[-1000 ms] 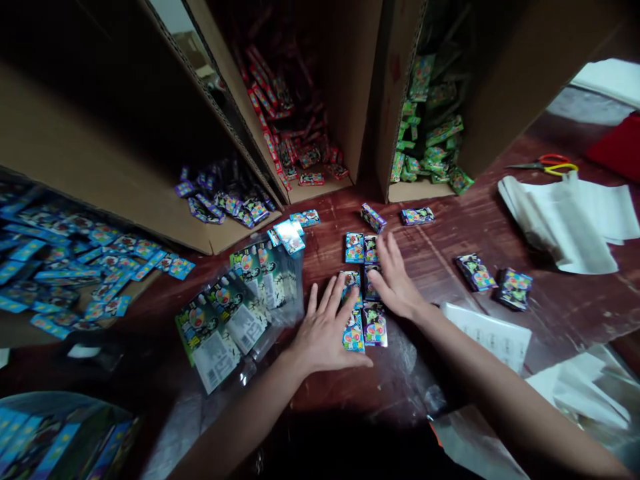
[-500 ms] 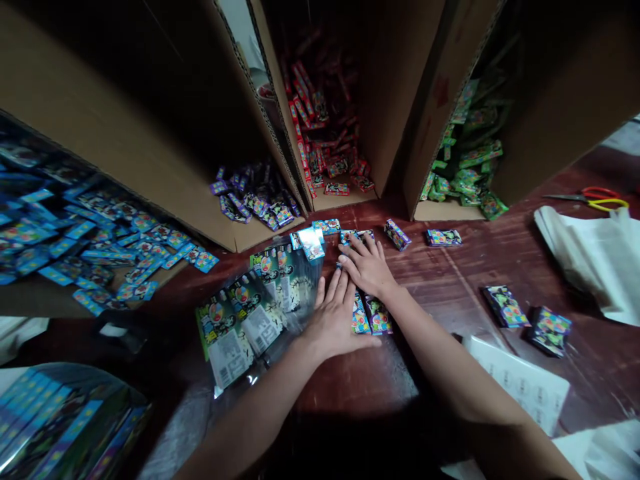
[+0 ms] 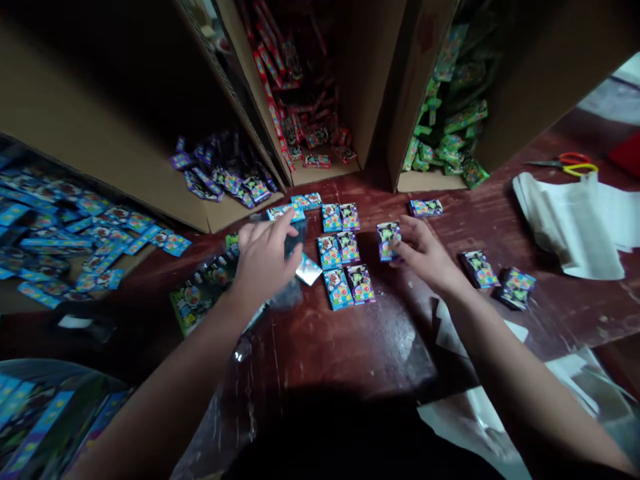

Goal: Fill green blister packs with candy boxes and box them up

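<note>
The left hand and right hand have moved off six little boxes on the tabletop. At their nine o'clock, the left has finger and thumb apart by a shiny box. At three o'clock, the right pinches a purple box.

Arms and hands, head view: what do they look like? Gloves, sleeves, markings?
Left hand and right hand: both bare, no gloves. The left forearm and right forearm show no sleeves within the frame. No watch, cable or clear marking visible; blur and dim light could hide small ones. What looks like black clothing shows at the bottom centre.
</note>
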Demonstrator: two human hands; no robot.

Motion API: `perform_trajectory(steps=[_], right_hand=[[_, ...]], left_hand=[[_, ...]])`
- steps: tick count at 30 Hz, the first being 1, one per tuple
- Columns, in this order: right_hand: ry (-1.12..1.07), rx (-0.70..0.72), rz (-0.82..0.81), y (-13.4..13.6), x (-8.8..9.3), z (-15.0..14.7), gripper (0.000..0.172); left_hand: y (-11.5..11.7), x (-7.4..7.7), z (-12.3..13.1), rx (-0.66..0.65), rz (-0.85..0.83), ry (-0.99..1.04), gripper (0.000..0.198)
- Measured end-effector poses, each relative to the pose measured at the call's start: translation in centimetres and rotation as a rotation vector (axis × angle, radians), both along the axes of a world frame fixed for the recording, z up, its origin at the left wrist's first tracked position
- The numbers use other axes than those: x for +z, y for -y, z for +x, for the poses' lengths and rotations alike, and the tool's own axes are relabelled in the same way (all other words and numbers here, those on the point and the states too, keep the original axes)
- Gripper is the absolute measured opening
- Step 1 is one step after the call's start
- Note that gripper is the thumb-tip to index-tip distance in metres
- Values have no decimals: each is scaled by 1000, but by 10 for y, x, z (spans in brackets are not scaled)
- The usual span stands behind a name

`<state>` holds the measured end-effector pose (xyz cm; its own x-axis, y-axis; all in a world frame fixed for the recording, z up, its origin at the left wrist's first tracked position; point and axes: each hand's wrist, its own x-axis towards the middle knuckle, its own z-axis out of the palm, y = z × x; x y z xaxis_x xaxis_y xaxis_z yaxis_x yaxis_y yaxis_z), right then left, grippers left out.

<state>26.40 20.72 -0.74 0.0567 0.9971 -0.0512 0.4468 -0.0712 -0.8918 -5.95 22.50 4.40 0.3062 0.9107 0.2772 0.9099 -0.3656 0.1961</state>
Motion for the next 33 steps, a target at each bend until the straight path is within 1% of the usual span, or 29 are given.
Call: perform_trajectory(steps=[2, 3, 5, 7, 9, 12, 13, 14, 15, 17, 19, 20, 22, 24, 26, 27, 30, 32, 33], right_hand=[[-186, 36, -74, 48, -6, 2, 70], [-223, 48, -107, 69, -8, 3, 70], [-157, 70, -140, 100, -10, 6, 63], [13, 94, -115, 116, -8, 10, 60], [255, 121, -68, 122, -4, 15, 66], [597, 210, 46, 118, 1, 22, 93], [664, 260, 81, 115, 2, 24, 100], [703, 319, 112, 113, 2, 25, 102], [720, 375, 134, 111, 3, 25, 99], [713, 436, 156, 111, 6, 25, 88], [649, 449, 160, 117, 12, 23, 83], [592, 464, 157, 122, 16, 21, 83], [447, 558, 145, 134, 22, 17, 83], [338, 674, 145, 145, 25, 10, 84], [295, 717, 150, 153, 23, 4, 87], [286, 705, 153, 156, 21, 2, 88], [243, 609, 179, 160, 18, -2, 87], [213, 563, 196, 162, 14, -4, 82], [199, 549, 199, 163, 11, -6, 80]], left_hand=[[33, -5, 4, -56, -39, -8, 64], [46, -8, 4, -70, -74, -27, 65], [64, -18, 3, -74, -145, -60, 65], [70, -28, 0, -65, -201, -85, 67], [67, -37, -4, -75, -236, -106, 69], [60, -43, -7, -100, -248, -128, 61], [58, -42, -7, -94, -239, -134, 58], [58, -41, -8, -84, -226, -139, 57], [59, -38, -9, -73, -213, -141, 56], [66, -29, -12, -64, -196, -124, 54], [79, -16, -16, -90, -204, -70, 48], [87, -10, -17, -123, -225, -31, 45], [104, 0, -18, -229, -310, 50, 39], [121, 3, -14, -346, -433, 102, 40], [137, 0, -9, -392, -523, 117, 53], [145, -3, -5, -379, -539, 118, 59], [163, -16, 7, -249, -491, 137, 71], [172, -26, 18, -156, -443, 150, 85], [174, -30, 23, -121, -419, 151, 89]])
